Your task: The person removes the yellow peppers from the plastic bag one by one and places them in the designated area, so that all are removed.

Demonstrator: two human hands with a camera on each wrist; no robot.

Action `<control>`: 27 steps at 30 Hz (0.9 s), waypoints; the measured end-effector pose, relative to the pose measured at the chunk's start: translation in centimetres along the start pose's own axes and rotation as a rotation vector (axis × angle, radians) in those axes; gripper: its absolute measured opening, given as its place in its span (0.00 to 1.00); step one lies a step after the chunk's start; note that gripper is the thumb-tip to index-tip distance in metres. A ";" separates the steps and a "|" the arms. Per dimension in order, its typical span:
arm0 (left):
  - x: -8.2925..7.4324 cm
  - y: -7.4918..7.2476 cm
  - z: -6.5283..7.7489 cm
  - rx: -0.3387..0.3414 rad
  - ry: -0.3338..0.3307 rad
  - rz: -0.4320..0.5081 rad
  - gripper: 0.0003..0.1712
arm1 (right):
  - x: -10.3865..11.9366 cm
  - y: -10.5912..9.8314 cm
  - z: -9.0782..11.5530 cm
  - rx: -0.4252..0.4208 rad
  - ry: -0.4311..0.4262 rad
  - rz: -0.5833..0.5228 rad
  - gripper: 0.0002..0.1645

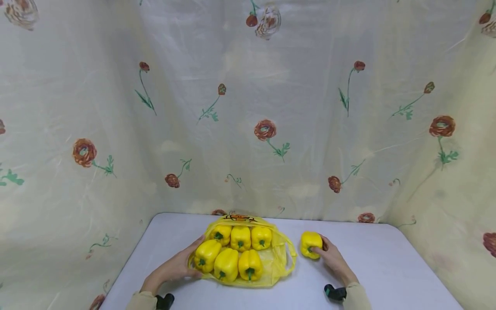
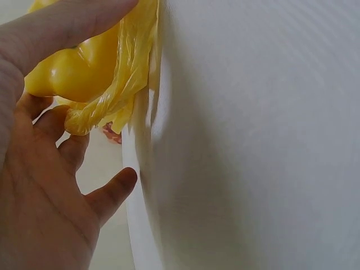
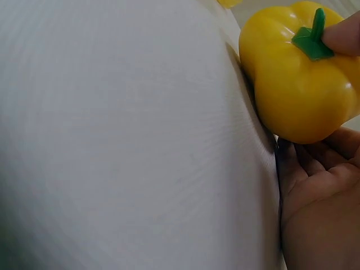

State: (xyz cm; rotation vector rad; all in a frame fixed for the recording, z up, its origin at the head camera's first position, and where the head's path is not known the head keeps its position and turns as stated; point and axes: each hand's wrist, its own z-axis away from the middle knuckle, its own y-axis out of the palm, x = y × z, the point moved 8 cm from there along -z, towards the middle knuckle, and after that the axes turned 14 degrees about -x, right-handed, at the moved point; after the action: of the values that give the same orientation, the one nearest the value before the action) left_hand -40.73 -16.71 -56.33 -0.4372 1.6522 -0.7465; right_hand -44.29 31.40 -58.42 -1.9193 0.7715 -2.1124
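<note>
A yellow plastic bag (image 1: 271, 269) lies on its side on the table, its mouth towards me. Several yellow bell peppers (image 1: 226, 265) sit inside in two rows, green stems facing me. My left hand (image 1: 176, 268) holds the bag's left end, thumb near and fingers on the far side. In the left wrist view, bunched yellow film (image 2: 132, 62) lies between thumb and fingers beside a pepper (image 2: 84, 67), with the little finger standing away. Right of the bag, my right hand (image 1: 333, 256) grips another bell pepper (image 1: 310, 243), thumb by its green stem (image 3: 318, 25), fingers round its side.
The white-covered table (image 1: 387, 267) runs back to a pale flowered curtain (image 1: 302, 150), which hangs behind and along both sides. A bag handle loop (image 1: 291, 258) spreads on the table towards the right-hand pepper. Dark wrist devices (image 1: 335, 292) are strapped at both cuffs.
</note>
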 end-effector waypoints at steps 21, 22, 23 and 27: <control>-0.2 0.1 0.0 -0.005 -0.039 0.020 0.68 | -0.4 0.2 -0.3 -0.005 0.019 0.022 0.53; -0.2 0.1 0.0 -0.004 -0.039 0.022 0.68 | -0.4 0.1 -0.3 -0.002 0.020 0.021 0.54; -0.2 0.1 0.1 -0.005 -0.038 0.022 0.68 | -0.3 0.1 -0.2 0.001 0.023 0.022 0.55; -0.1 0.1 0.1 -0.007 -0.040 0.022 0.68 | -0.2 0.0 0.0 0.013 0.040 0.009 0.63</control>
State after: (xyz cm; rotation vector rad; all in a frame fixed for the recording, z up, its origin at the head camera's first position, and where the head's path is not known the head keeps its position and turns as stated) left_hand -40.64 -16.56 -56.33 -0.4356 1.6203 -0.7121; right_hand -44.29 31.49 -58.61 -1.8694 0.7714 -2.1507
